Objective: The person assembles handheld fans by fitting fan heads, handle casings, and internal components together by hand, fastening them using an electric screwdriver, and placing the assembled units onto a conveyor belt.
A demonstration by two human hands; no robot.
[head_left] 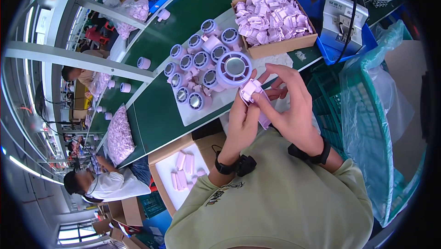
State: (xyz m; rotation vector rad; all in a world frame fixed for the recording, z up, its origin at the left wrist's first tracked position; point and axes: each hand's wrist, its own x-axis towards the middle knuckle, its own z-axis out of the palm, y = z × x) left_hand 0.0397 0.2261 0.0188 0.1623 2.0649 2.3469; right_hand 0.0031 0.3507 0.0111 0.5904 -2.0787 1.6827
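Between my hands is a lilac plastic housing (234, 68) with a round, vented head, a silvery disc in its middle and a handle pointing toward me. My left hand (241, 127) grips it from the left below the head. A small pale pink plastic piece (250, 89) sits at the neck, where the thumb of my right hand (294, 106) presses. The right fingers curve around the far side, partly hidden. Left of the held housing, several similar round-headed housings (201, 60) stand grouped on a white sheet (188, 115).
A cardboard box (281, 47) heaped with small pink parts stands at the back right, beside a blue tray (330, 56) carrying a metal device (342, 22). An open carton (161, 157) with pink pieces is at lower left. Green crates (321, 93) flank my right; a co-worker (105, 182) sits left.
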